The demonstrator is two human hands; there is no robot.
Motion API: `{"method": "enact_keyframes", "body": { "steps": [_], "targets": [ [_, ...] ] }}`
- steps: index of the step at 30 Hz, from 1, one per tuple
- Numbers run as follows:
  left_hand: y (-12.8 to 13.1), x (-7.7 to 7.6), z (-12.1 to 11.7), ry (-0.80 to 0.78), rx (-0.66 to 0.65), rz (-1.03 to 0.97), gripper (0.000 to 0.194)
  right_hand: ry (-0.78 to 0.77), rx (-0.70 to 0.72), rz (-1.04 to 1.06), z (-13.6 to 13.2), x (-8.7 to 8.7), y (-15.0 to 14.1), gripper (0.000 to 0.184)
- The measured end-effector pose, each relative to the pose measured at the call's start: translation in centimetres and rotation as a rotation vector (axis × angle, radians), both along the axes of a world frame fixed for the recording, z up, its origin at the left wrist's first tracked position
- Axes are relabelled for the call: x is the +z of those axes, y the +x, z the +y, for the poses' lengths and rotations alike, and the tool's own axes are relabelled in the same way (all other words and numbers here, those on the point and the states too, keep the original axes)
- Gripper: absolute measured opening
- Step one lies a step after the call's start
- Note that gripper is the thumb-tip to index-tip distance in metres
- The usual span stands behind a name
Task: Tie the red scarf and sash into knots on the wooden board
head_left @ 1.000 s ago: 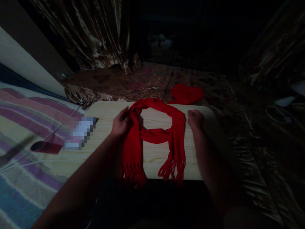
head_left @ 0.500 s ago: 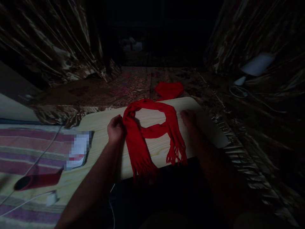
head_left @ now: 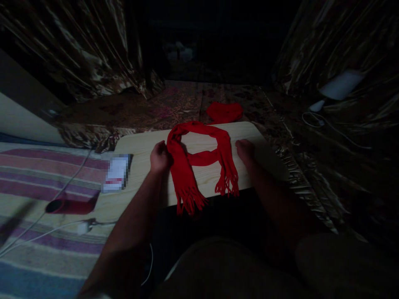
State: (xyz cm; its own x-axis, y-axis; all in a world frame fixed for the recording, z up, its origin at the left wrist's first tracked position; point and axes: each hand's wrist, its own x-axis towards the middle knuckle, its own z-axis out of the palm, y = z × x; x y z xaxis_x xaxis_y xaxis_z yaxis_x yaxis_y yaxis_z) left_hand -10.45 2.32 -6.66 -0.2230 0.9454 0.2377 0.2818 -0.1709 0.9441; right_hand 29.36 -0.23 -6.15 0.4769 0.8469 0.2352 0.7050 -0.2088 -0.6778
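Observation:
A red scarf (head_left: 183, 176) lies on a pale wooden board (head_left: 139, 149), arranged in a loop with both fringed ends pointing towards me. My left hand (head_left: 160, 157) rests closed at the loop's left edge, fingers curled; whether it touches the cloth I cannot tell. On the other side, my right hand (head_left: 245, 150) is curled on the board, a little apart from the scarf, with nothing visible in it. Behind the board's far edge sits another red cloth item (head_left: 225, 112), its kind unclear in the dim light.
Left of the board spreads a striped cloth (head_left: 28, 182) with a red cylinder (head_left: 73, 206), a white plug (head_left: 83, 226) and cables. A blurred-out flat item (head_left: 116, 172) lies on the board's left part. A white lamp (head_left: 342, 84) stands at right, near patterned curtains (head_left: 102, 54).
My view has tilted, so the board and scarf appear slightly higher and the things at left further right. Both hands keep nearly the same places beside the scarf.

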Motion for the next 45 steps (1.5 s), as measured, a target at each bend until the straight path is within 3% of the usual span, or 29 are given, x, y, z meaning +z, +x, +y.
{"method": "enact_keyframes", "body": {
  "steps": [6, 15, 20, 29, 37, 45],
  "targets": [
    [0.1, 0.6, -3.9, -0.033, 0.072, 0.157, 0.045, 0.059, 0.007, 0.042, -0.6, -0.2, -0.5, 0.025],
    [0.5, 1.0, -7.4, -0.056, 0.099, 0.37, 0.045, 0.06, 0.107, -0.005, -7.5, -0.3, -2.7, 0.028],
    [1.1, 2.0, -8.8, -0.097, 0.1, 0.455, 0.047, 0.06, 0.104, -0.032, -8.8, -0.1, -2.9, 0.026],
    [1.4, 2.4, -7.9, -0.11, 0.085, 0.497, 0.042, 0.047, 0.112, -0.084, -7.0, -0.1, -3.0, 0.027],
    [1.4, 2.1, -7.5, -0.114, 0.122, 0.505, 0.041, 0.047, 0.119, -0.087, -7.1, 0.3, -3.1, 0.034],
    [0.8, 1.3, -6.6, -0.098, 0.105, 0.556, 0.042, 0.048, 0.121, -0.101, -6.9, 0.3, -3.1, 0.027]
  ]
}}
